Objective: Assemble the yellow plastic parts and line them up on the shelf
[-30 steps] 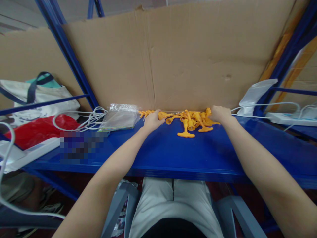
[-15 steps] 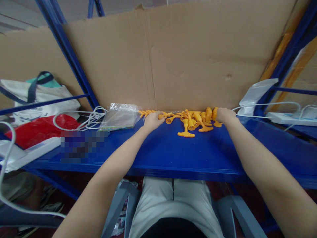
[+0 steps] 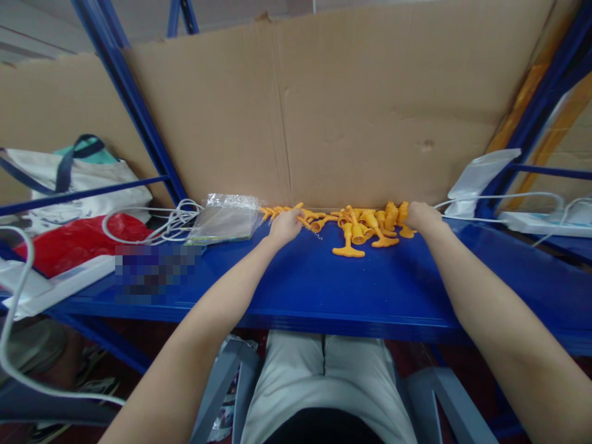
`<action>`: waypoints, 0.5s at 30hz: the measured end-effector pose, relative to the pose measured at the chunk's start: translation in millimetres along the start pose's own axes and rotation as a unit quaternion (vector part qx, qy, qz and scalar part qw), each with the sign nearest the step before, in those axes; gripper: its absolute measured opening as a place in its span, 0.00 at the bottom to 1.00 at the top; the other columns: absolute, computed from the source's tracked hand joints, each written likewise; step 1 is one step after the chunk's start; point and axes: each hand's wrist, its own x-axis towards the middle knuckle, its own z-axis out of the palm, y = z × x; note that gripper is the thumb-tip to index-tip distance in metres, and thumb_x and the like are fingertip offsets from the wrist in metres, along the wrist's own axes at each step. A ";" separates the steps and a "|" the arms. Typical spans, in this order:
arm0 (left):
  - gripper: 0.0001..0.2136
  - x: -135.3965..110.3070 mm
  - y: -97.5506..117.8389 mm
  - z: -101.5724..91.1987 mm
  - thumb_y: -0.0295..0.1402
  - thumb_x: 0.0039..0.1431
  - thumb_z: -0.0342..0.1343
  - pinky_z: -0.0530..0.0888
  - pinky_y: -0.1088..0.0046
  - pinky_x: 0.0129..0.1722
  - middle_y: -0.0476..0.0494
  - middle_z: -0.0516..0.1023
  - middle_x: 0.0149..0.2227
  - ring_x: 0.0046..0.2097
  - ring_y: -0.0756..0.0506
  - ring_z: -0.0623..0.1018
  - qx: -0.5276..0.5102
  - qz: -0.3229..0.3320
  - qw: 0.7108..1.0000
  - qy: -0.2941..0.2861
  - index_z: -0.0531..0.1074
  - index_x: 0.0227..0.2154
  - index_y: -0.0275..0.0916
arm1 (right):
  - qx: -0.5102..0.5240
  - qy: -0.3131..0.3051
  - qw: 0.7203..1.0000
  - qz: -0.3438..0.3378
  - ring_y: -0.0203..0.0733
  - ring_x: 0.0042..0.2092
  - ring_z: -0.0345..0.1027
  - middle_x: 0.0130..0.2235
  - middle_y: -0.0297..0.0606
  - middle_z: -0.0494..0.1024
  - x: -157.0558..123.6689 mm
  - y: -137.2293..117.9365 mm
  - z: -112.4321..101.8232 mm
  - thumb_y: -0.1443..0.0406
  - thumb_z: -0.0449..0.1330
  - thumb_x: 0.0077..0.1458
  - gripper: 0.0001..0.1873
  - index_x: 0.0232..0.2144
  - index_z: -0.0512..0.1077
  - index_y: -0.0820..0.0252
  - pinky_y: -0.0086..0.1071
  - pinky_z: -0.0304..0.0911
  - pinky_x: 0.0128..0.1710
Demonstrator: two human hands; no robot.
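At the back of the blue table, my left hand (image 3: 285, 228) is closed on a yellow corkscrew (image 3: 303, 221), whose metal spiral points down to the right. Yellow handles (image 3: 268, 213) with spirals lie in a row beyond that hand. Between my hands is a loose pile of yellow T-handled pieces with hollow, bell-shaped ends (image 3: 357, 234). My right hand (image 3: 423, 216) is at the pile's right end, its fingers closed against a yellow corkscrew body (image 3: 404, 216) that stands there. The fingertips of my right hand are partly hidden.
A cardboard sheet (image 3: 351, 111) rises behind the blue table (image 3: 333, 290). Left of the pile lie clear plastic bags (image 3: 226, 219), coiled white cables (image 3: 178, 222) and a red bag (image 3: 83, 237). A white pouch (image 3: 481, 176) leans at the right post.
The corkscrew in my left hand has turned: its handle now sticks up above the hand and its spiral shows at the right. My right hand has barely moved.
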 end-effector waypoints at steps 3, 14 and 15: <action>0.18 -0.5 -0.9 0.2 0.23 0.59 0.49 0.75 0.68 0.49 0.43 0.83 0.43 0.47 0.42 0.81 -0.006 0.002 1.000 0.005 0.79 0.45 0.42 | -0.039 -0.030 0.999 0.019 0.57 0.51 0.75 0.47 0.59 0.79 0.1 -0.7 0.3 0.70 0.59 0.53 0.20 0.49 0.76 0.68 0.41 0.70 0.46; 0.18 -3.7 0.3 -2.1 0.25 0.62 0.49 0.74 0.68 0.48 0.42 0.82 0.39 0.44 0.43 0.81 -0.009 0.001 1.000 0.015 0.76 0.50 0.41 | -0.055 -0.022 0.997 -0.041 0.56 0.50 0.75 0.44 0.58 0.80 14.8 6.3 16.2 0.72 0.53 0.55 0.18 0.46 0.77 0.71 0.37 0.68 0.44; 0.18 -3.9 0.5 -2.4 0.25 0.62 0.49 0.74 0.67 0.48 0.42 0.82 0.39 0.44 0.43 0.81 -0.008 0.002 1.000 0.015 0.76 0.51 0.41 | -0.061 -0.026 0.997 -0.045 0.55 0.50 0.75 0.44 0.58 0.80 14.8 6.4 16.4 0.73 0.53 0.55 0.19 0.46 0.77 0.71 0.37 0.68 0.45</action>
